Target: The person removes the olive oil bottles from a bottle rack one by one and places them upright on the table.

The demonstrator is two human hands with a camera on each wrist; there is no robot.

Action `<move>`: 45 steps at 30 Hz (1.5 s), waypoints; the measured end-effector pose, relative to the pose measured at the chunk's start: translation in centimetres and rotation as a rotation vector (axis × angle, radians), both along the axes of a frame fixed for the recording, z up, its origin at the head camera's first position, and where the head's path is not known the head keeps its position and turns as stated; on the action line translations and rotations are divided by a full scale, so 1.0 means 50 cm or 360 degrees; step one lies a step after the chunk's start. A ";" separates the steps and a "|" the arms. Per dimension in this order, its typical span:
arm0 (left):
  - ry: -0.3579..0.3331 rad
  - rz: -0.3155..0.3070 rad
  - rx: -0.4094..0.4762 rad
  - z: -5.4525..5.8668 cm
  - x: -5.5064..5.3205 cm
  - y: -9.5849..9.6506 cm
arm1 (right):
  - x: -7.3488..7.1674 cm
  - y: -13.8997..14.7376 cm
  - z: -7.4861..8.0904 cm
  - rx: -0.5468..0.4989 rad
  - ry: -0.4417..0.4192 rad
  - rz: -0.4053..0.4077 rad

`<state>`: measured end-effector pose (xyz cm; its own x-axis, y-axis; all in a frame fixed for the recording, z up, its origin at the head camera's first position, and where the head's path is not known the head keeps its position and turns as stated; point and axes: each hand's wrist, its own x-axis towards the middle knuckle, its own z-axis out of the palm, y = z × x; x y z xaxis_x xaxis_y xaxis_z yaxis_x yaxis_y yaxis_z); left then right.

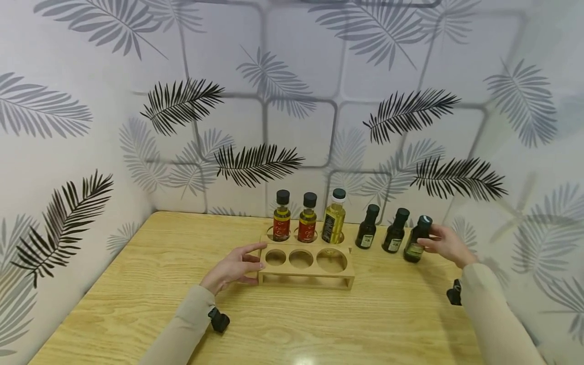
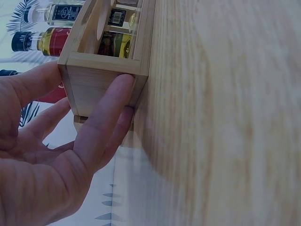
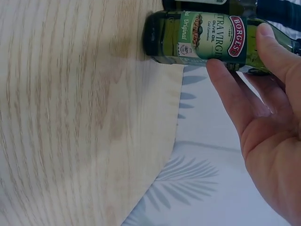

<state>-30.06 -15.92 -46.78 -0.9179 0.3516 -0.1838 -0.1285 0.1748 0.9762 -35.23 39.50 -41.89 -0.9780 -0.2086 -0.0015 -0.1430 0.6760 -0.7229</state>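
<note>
A stepped wooden bottle rack [image 1: 292,272] stands on the table. My left hand [image 1: 234,266] touches its left end; in the left wrist view, several fairly straight fingers rest on the end panel [image 2: 91,87] and its edges. On the right, my right hand [image 1: 449,244] pinches a dark green olive oil bottle [image 3: 207,40] between thumb and fingers, its label showing in the right wrist view. The bottle leans slightly; whether its base meets the table I cannot tell. Two similar dark bottles, a middle one [image 1: 393,233] and a left one [image 1: 366,230], stand beside it.
The rack's back row holds two red-labelled bottles, one left [image 1: 281,225] and one right [image 1: 307,225], plus a larger yellow oil bottle [image 1: 334,223]. Three round holes show in its front tier. A leaf-patterned wall [image 1: 301,126] rises behind the wooden table [image 1: 292,324].
</note>
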 end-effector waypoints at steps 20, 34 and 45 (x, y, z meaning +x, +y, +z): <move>-0.0026 0.0021 0.0023 -0.002 0.005 0.001 | -0.034 0.039 0.015 0.0017 -0.0267 -0.0038; -0.0012 0.0007 0.0032 0.000 0.005 0.003 | -0.027 0.005 -0.019 -0.0058 -0.0026 -0.0321; -0.0019 0.0014 0.0036 0.002 0.004 0.007 | -0.022 0.011 -0.010 -0.0027 -0.0058 -0.0316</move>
